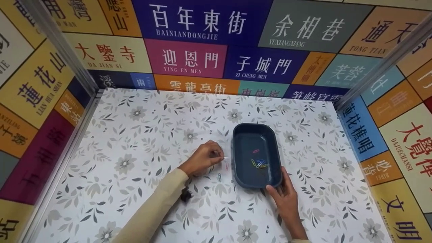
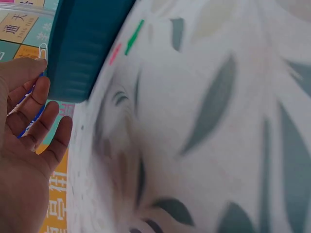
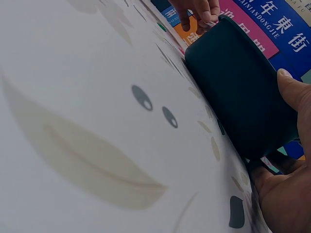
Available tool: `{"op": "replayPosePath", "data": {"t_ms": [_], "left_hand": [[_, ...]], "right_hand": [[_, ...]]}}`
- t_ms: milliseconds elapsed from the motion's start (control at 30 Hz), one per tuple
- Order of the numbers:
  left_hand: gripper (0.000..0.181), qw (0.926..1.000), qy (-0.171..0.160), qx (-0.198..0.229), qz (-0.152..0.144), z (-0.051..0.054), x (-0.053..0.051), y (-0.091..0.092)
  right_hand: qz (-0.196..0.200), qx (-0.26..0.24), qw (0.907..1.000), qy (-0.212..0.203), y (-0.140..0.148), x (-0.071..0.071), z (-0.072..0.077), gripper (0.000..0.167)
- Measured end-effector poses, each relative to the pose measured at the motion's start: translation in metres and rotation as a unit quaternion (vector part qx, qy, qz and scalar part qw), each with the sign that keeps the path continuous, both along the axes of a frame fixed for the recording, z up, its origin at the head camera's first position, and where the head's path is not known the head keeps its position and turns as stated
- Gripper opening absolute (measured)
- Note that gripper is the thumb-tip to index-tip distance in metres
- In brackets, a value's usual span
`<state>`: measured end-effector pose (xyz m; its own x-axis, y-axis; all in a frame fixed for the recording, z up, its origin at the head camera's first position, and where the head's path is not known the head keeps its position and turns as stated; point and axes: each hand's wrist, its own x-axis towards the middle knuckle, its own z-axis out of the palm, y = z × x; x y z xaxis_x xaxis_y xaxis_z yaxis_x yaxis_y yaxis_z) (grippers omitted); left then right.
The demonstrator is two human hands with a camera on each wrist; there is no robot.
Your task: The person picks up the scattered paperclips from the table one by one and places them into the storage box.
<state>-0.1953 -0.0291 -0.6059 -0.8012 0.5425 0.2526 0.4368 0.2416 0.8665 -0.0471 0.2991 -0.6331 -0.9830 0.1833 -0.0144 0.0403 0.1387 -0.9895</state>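
Observation:
My left hand (image 1: pixel 204 158) pinches a white paper clip (image 2: pixel 43 51) between thumb and index finger, just left of a dark blue-green rectangular container (image 1: pixel 248 141). The other left fingers spread loosely in the left wrist view. With thumb and fingers, my right hand (image 1: pixel 287 199) grips the container at its near right corner. Inside the container lie several paper clips (image 1: pixel 259 164) in pink, yellow, blue and white, mostly towards its near end. On the cloth to the left of it are a pink paper clip (image 1: pixel 227 166) and a green paper clip (image 1: pixel 219 177).
A floral white cloth (image 1: pixel 152 135) covers the table. Panels with coloured street-name signs (image 1: pixel 189 59) stand along the back and both sides, with metal posts at the corners. A small black object (image 1: pixel 185 195) shows beside the left sleeve (image 1: pixel 155 206).

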Motion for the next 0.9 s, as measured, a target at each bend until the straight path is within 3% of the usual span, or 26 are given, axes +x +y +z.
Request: {"op": "replayPosePath", "data": {"t_ms": [500, 733, 900], "left_hand": [[0.005, 0.9989, 0.042, -0.019, -0.009, 0.018, -0.013, 0.031], [0.008, 0.9997, 0.016, -0.018, -0.006, 0.026, -0.017, 0.043], [0.006, 0.9997, 0.014, -0.014, -0.012, 0.032, -0.022, 0.053]], "right_hand": [[0.004, -0.015, 0.9999, 0.001, 0.000, -0.001, -0.001, 0.090], [0.002, -0.012, 0.9999, -0.002, -0.001, -0.001, 0.000, 0.090], [-0.001, -0.008, 0.9999, -0.007, 0.000, 0.000, 0.000, 0.090]]}}
